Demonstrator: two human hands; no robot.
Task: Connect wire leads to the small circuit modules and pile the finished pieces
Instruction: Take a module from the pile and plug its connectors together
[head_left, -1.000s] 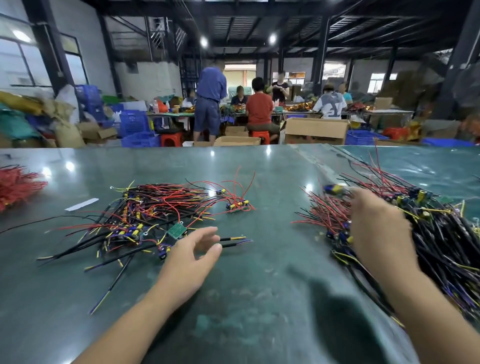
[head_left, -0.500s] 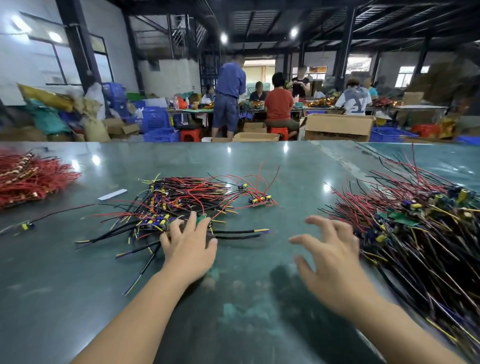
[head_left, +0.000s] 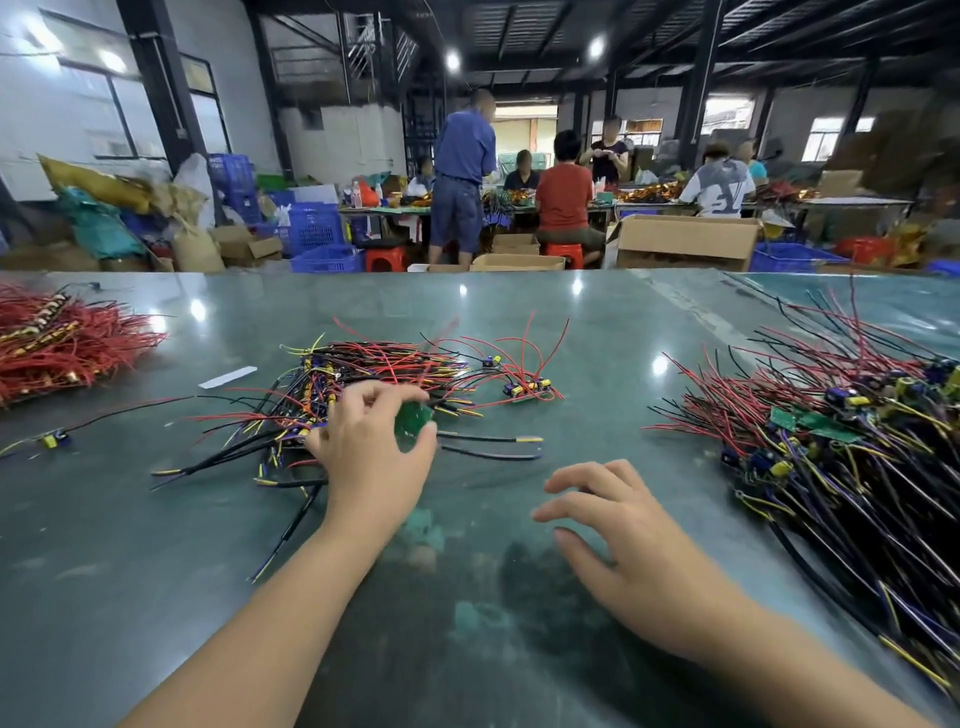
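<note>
Your left hand (head_left: 371, 452) has closed, now pinching a green board (head_left: 413, 418) from the wire pile (head_left: 358, 379); your right hand (head_left: 618, 525) hovers spread and empty, ready to attach leads.

I'm in a factory workshop: past my left hand (head_left: 371, 457) lie wire heaps (head_left: 363, 384) on the table (head_left: 156, 545); beyond, workers (head_left: 563, 195), cardboard boxes (head_left: 685, 241), blue crates (head_left: 311, 228).

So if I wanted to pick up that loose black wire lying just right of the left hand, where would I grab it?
Judging by its pose, pinch the black wire mid-length, on the black sleeve, coming straight down from above. It lies flat on the table, apart from the middle pile, so nothing crowds it. Its thin yellow tip looks harder to grip. The right hand is nearest and empty.
</note>
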